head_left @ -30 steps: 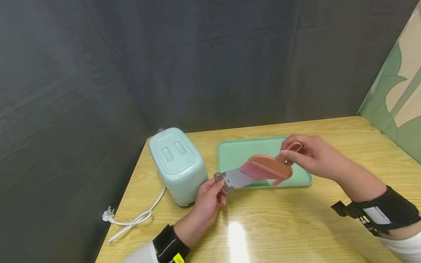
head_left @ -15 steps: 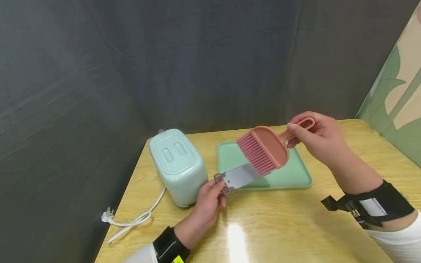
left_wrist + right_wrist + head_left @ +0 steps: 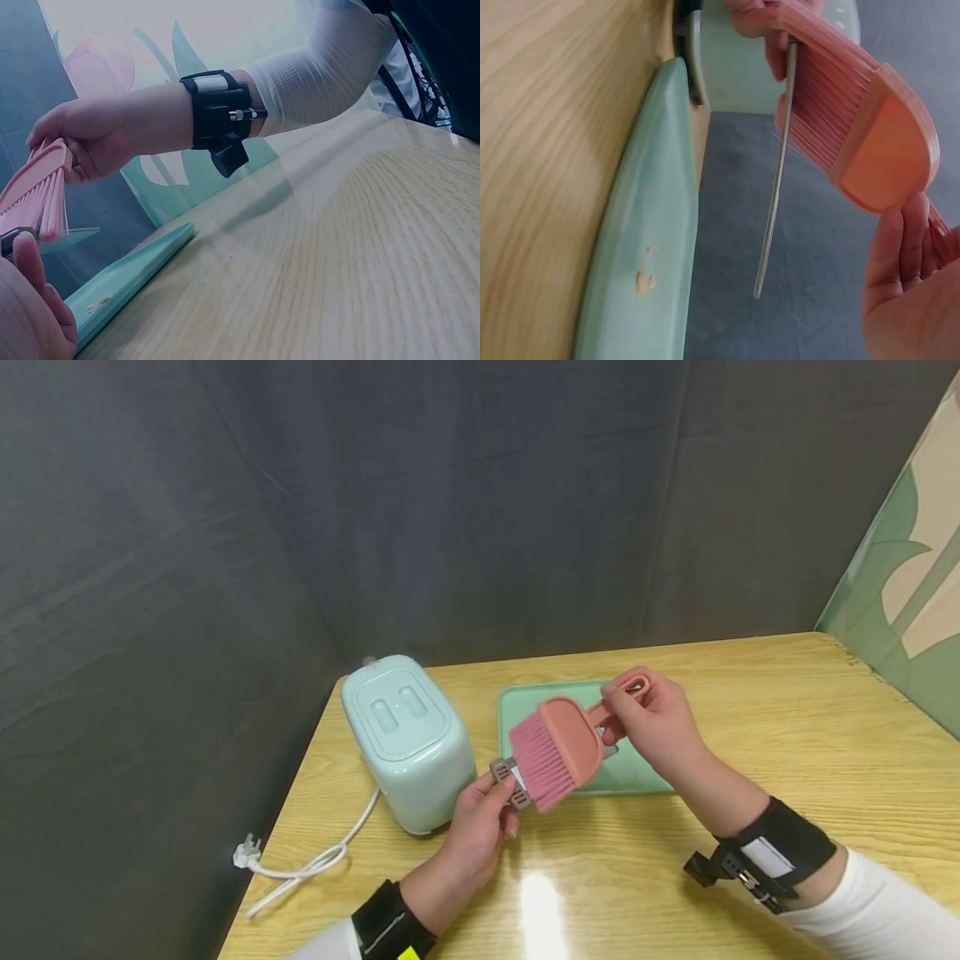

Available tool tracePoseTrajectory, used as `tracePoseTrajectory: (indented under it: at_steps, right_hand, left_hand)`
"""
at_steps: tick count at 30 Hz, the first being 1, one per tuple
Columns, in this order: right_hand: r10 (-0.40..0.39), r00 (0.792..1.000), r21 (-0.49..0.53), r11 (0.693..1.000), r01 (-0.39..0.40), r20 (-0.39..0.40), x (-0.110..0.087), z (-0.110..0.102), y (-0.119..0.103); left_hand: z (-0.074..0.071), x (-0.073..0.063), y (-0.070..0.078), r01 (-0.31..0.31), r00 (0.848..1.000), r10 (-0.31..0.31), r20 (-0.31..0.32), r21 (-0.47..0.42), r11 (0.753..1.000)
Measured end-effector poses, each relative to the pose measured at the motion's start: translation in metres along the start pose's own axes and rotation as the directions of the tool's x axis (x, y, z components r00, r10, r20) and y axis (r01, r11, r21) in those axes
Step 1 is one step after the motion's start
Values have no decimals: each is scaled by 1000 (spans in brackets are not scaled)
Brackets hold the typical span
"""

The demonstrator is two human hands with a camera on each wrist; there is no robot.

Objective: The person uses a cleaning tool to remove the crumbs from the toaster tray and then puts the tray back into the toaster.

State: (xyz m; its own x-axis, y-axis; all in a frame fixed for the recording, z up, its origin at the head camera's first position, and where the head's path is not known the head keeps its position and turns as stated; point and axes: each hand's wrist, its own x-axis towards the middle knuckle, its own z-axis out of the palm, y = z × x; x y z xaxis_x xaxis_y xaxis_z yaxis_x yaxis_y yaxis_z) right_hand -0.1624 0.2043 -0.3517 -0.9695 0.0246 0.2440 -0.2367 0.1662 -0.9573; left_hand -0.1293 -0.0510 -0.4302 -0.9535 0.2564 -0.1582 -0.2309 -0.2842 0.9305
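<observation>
My right hand (image 3: 654, 720) pinches the handle of a pink-orange hand brush (image 3: 573, 739), its bristles pointing toward my left hand. Between thumb and fingers, my left hand (image 3: 474, 839) holds a crumb tray (image 3: 504, 772), a thin metal plate with a slotted brown end. In the head view the brush covers most of the plate. Seen edge-on in the right wrist view, the crumb tray (image 3: 777, 169) has bristles lying against it close to my left fingers. Beneath both is a light green serving tray (image 3: 637, 779), with a few crumbs (image 3: 643, 281) on it.
Left of my left hand stands a pale blue toaster (image 3: 408, 743) with its lid on. Its white cord (image 3: 318, 864) lies loosely coiled toward the table's left edge, ending in a plug (image 3: 246, 853). A dark curtain (image 3: 480, 510) hangs behind the wooden table (image 3: 750, 710).
The brush lifted and turned bristle-side up front, then came down leftward along the crumb tray to its slotted end. My left hand and the crumb tray have barely moved.
</observation>
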Motion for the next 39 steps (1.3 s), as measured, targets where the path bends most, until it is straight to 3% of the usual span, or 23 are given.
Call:
tracePoseTrajectory:
  at_steps: [5, 14, 23, 30, 33, 37, 39]
  right_hand:
    - [22, 999, -74, 997, -24, -24, -2, -5, 4]
    - [113, 986, -74, 990, -123, -126, 0, -28, 15]
    - [144, 954, -108, 978, -178, -264, 0, -56, 25]
    - [163, 932, -63, 979, -193, -323, 0, -84, 30]
    - [168, 916, 25, 985, -170, -365, 0, -100, 22]
    - [98, 906, 184, 983, -23, -412, -3, -125, 6]
    - [29, 911, 84, 996, 6, -411, -7, -138, -2]
  left_hand:
    - [1, 0, 1, -4, 1000, 4, -3, -9, 1000]
    - [2, -1, 1, 9, 1000, -9, -11, -30, 1000]
    - [3, -1, 1, 0, 1000, 0, -17, -34, 999]
    - [2, -1, 2, 4, 1000, -4, -6, -32, 999]
    - [3, 1, 3, 18, 1000, -18, 3, -29, 999]
    - [3, 2, 4, 18, 1000, -18, 3, -35, 999]
    - [4, 2, 5, 20, 1000, -20, -1, -35, 999]
